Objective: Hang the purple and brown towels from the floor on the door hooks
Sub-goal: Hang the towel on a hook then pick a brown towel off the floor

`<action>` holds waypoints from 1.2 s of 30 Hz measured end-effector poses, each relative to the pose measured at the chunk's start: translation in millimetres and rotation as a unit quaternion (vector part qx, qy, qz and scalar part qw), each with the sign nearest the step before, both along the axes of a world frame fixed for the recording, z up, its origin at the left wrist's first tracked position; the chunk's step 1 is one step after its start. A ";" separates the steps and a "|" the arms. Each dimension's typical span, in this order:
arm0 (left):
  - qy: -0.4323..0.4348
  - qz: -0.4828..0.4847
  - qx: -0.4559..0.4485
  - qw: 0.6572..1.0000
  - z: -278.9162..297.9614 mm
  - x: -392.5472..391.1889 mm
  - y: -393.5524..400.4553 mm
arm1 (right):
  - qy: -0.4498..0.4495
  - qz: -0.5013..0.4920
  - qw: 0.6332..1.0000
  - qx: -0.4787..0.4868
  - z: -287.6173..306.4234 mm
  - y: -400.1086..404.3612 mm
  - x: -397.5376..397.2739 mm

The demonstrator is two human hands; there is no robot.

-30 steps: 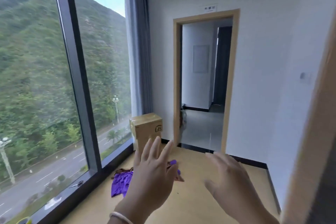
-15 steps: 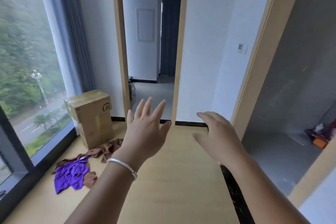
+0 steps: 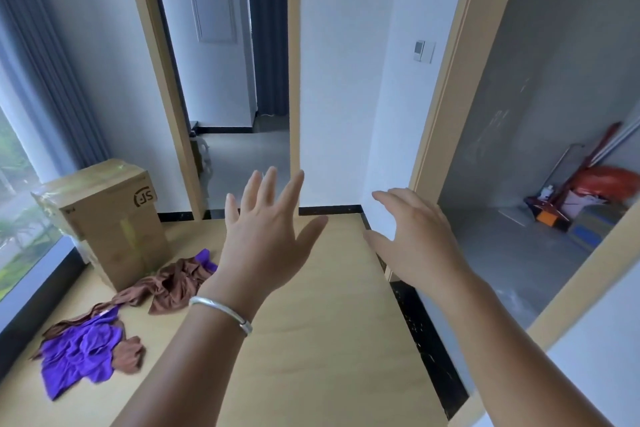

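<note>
Left arm: bare, stretched forward and up from the lower edge of the view, forearm slanting rightward.
Left wrist: wears a thin silver bangle [image 3: 221, 314].
Left hand [image 3: 266, 236]: back toward the camera, fingers [image 3: 268, 187] straight and spread upward, thumb out to the right; it holds nothing.
Right arm: bare, reaching in from the lower right.
Right hand [image 3: 419, 239]: palm facing down, fingers gently bent and pointing left, thumb below them; it holds nothing.
Spacing: the two hands are apart, side by side at about the same height.

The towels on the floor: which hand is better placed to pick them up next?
Probably the left hand: open and empty, it hovers nearer the purple towel and brown towel. The right hand is farther away.
</note>
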State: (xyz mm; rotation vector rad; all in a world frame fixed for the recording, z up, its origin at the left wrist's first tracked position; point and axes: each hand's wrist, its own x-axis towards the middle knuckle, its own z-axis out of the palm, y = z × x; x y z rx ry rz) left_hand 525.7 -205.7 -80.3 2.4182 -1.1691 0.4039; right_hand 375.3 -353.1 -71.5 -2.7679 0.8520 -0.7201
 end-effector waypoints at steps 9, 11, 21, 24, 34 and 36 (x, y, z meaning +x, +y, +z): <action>0.016 0.024 -0.005 1.000 -2.8 52.7 -110.6 | -0.001 -0.019 1.000 -0.008 -6.6 -109.7 58.8; 0.020 0.021 -0.007 1.000 -0.4 67.7 -141.3 | -0.002 -0.018 1.000 -0.007 -3.5 -140.9 74.1; 0.022 0.040 -0.018 0.999 3.1 143.2 -286.1 | -0.009 0.002 1.000 0.000 2.4 -290.7 150.9; 0.019 0.049 0.000 0.999 -2.8 168.0 -314.8 | -0.005 0.008 1.000 0.014 -3.7 -323.5 176.0; 0.053 0.046 0.003 0.998 -24.4 293.5 -416.3 | 0.029 0.023 0.999 0.036 -28.5 -413.9 293.4; 0.058 0.042 -0.004 0.997 -26.1 328.0 -439.6 | 0.038 0.023 0.999 0.031 -26.1 -434.1 326.5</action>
